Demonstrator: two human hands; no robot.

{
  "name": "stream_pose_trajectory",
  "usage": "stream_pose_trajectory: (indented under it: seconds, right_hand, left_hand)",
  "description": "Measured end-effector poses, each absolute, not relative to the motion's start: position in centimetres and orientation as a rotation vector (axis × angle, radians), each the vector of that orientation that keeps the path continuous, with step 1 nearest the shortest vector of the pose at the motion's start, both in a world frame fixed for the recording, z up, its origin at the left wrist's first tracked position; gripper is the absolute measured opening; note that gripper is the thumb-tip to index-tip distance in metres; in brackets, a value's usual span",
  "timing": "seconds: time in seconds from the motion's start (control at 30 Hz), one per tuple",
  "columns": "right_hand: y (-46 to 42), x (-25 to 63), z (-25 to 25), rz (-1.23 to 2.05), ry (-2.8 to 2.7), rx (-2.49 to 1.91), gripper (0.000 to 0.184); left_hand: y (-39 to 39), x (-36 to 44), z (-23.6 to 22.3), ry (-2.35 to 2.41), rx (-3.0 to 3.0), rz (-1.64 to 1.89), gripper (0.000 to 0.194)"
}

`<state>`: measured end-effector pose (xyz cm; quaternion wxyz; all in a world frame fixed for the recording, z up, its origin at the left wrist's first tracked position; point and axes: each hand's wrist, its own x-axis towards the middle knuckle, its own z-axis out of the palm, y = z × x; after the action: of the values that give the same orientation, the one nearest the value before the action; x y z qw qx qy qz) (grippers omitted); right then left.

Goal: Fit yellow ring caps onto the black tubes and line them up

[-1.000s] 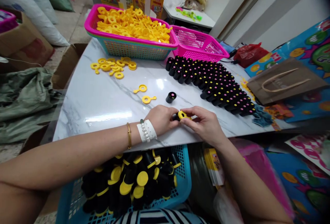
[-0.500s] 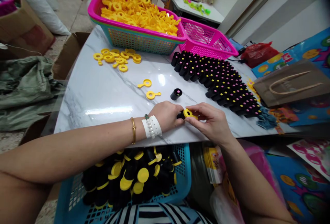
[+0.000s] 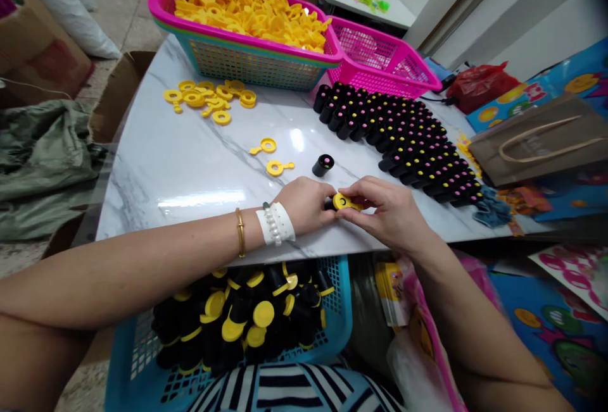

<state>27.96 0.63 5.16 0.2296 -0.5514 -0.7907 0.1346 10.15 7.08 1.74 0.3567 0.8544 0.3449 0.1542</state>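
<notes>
My left hand [image 3: 304, 206] pinches a small black cylinder [image 3: 329, 205], mostly hidden by my fingers, at the table's front edge. My right hand [image 3: 387, 212] holds a yellow plastic ring piece [image 3: 342, 202] against the cylinder's end, and its tab is hidden under my fingers. A lone black cylinder with a pink dot [image 3: 323, 165] stands just beyond my hands. Two loose yellow ring pieces with tabs [image 3: 267, 145] lie to its left. Rows of black cylinders [image 3: 403, 140] stand to the right, topped with pink and yellow dots.
A pink-rimmed basket [image 3: 266, 38] of yellow pieces and an empty-looking pink mesh basket [image 3: 380, 67] stand behind a loose yellow pile [image 3: 211, 99] on the marble table [image 3: 161, 174]. A blue basket [image 3: 342, 311] of yellow-capped black cylinders sits below the table edge.
The whole scene has shifted slightly up in view as my head moved. My fingers stay on the yellow piece and cylinder, and the piece has turned a little.
</notes>
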Motion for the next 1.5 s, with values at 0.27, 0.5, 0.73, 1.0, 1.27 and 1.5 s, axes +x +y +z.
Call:
stream_pose_trajectory:
  seconds: [0.27, 0.5, 0.73, 1.0, 1.27, 1.5]
  right_hand:
    - [0.7, 28.2, 4.6, 0.375, -2.156, -1.484, 0.013]
    - [-0.5, 27.4, 2.6, 0.42, -1.933, -1.521, 0.017]
    - [-2.2, 28.2, 1.6, 0.864, -1.586, -1.429, 0.052]
    - [-1.3, 30.3, 2.1, 1.353, -1.232, -1.323, 0.033]
    - [2.1, 27.8, 2.3, 1.078, -1.577, -1.511, 0.022]
    - [0.1, 28.1, 2.3, 1.203, -1.556, -1.405, 0.033]
  left_hand:
    - [7.5, 10.9, 2.7, 0.819, 1.532, 0.27, 0.034]
    - [6.8, 10.6, 2.3, 0.798, 1.511, 0.251, 0.024]
    - [5.7, 9.8, 1.3, 0.759, 2.066, 0.521, 0.029]
    - [6.7, 9.6, 1.5, 0.657, 2.28, 0.501, 0.017]
    - [6.3, 9.9, 1.0, 0.805, 2.452, 0.415, 0.027]
    - [6.3, 9.7, 0.9, 0.85, 2.481, 0.312, 0.03]
